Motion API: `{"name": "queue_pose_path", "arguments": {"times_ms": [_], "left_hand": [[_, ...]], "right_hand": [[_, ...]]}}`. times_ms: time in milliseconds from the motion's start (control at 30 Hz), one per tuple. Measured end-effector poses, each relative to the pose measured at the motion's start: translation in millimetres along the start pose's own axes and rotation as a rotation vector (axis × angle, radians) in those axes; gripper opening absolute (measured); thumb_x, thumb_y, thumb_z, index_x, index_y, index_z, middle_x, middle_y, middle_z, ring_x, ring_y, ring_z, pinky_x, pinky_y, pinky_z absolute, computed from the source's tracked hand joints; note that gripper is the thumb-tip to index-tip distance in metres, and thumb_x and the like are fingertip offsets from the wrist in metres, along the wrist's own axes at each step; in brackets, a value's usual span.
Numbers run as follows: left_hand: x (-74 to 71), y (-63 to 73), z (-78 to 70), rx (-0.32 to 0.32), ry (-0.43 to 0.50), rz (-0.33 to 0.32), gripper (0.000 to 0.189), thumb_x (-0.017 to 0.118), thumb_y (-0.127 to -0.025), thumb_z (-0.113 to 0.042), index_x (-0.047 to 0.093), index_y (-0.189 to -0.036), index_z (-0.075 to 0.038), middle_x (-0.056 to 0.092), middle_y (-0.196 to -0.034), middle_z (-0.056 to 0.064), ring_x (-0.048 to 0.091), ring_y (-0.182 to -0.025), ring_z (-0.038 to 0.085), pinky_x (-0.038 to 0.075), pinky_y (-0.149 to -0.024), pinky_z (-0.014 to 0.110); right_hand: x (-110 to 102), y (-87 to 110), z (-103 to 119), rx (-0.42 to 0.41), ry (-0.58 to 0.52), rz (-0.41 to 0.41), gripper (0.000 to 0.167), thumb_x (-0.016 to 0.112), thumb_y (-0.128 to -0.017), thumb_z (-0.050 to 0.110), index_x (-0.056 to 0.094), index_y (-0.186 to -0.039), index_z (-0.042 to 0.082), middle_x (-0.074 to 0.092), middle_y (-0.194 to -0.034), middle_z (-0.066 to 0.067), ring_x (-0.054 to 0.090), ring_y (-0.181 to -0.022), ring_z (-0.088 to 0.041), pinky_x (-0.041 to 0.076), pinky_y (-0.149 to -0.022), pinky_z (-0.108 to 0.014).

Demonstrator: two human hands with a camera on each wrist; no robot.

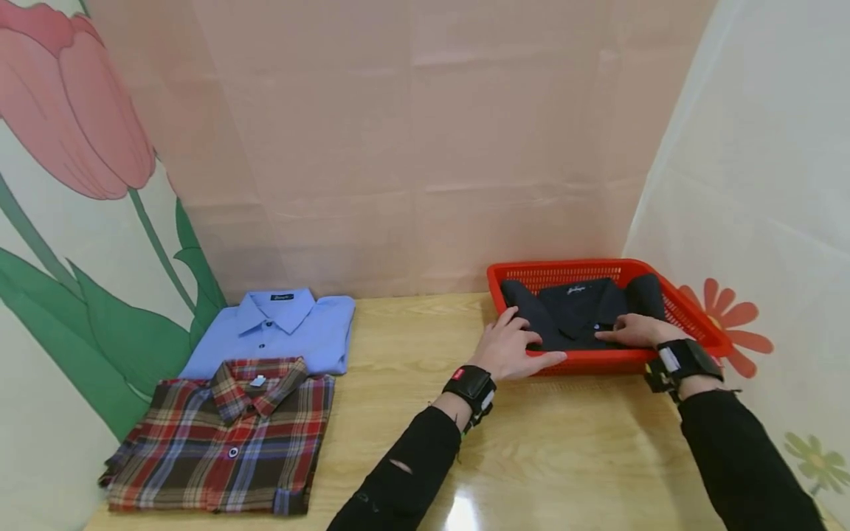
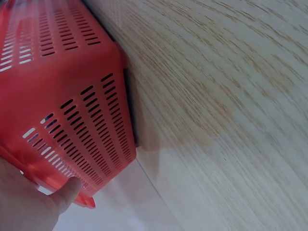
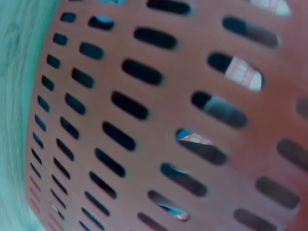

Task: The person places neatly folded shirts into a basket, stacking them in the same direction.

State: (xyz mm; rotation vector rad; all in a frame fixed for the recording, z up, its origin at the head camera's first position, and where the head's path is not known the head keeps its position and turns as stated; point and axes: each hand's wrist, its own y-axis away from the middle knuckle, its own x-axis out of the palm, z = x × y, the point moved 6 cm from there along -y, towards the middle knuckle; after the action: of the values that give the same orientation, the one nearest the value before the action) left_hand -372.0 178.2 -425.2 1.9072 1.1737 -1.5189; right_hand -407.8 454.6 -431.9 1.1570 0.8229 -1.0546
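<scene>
A dark folded collared shirt (image 1: 564,317) lies inside a red plastic basket (image 1: 598,359) at the right of the table. Over the basket's near left corner, my left hand (image 1: 498,350) rests with fingers spread toward the shirt and thumb stretched along the front rim. In the left wrist view a fingertip of that hand (image 2: 29,204) shows against the slotted basket wall (image 2: 62,91). My right hand (image 1: 640,330) reaches over the near right rim, its extended index finger touching the shirt near a button. Only the slotted wall (image 3: 163,103) fills the right wrist view; the hand is hidden there.
A folded plaid shirt (image 1: 219,450) lies at the table's left front, overlapping a folded light blue shirt (image 1: 292,335) behind it. The wooden table (image 1: 412,369) meets a pink-brown backdrop (image 1: 412,169) at the rear. A white flowered sheet (image 1: 764,206) borders the right side.
</scene>
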Motion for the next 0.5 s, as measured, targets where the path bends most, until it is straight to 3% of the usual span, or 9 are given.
{"name": "queue_pose_path", "arguments": {"times_ms": [233,367,500], "left_hand": [[1.7,1.7,1.6,0.047,0.01,0.007,0.074,0.033,-0.085,-0.084,0.045,-0.145,-0.041,0.032,-0.158,-0.011,0.005,-0.153,0.011,0.019,-0.122,0.045],[1.9,1.2,3.6,0.065,0.006,0.007,0.079,0.03,-0.086,-0.083,0.034,-0.151,-0.04,0.026,-0.161,-0.011,0.005,-0.153,0.011,0.018,-0.122,0.045],[0.5,1.8,6.8,0.081,0.046,0.006,0.079,0.031,-0.087,-0.081,0.024,-0.155,-0.039,0.021,-0.163,-0.009,0.005,-0.153,0.011,0.02,-0.122,0.044]], "right_hand": [[-11,13.0,6,0.088,-0.059,-0.303,0.063,0.059,-0.092,0.053,0.066,-0.107,-0.007,0.064,-0.08,-0.014,0.055,-0.07,-0.03,0.042,-0.06,-0.042],[-13,18.1,26,0.024,-0.041,-0.441,0.063,0.056,-0.094,0.053,0.065,-0.112,-0.007,0.067,-0.093,-0.024,0.059,-0.077,-0.035,0.046,-0.062,-0.051],[-11,22.5,54,-0.037,-0.038,-0.486,0.074,0.044,-0.097,0.06,0.06,-0.124,-0.007,0.063,-0.116,-0.032,0.061,-0.096,-0.044,0.048,-0.073,-0.062]]}}
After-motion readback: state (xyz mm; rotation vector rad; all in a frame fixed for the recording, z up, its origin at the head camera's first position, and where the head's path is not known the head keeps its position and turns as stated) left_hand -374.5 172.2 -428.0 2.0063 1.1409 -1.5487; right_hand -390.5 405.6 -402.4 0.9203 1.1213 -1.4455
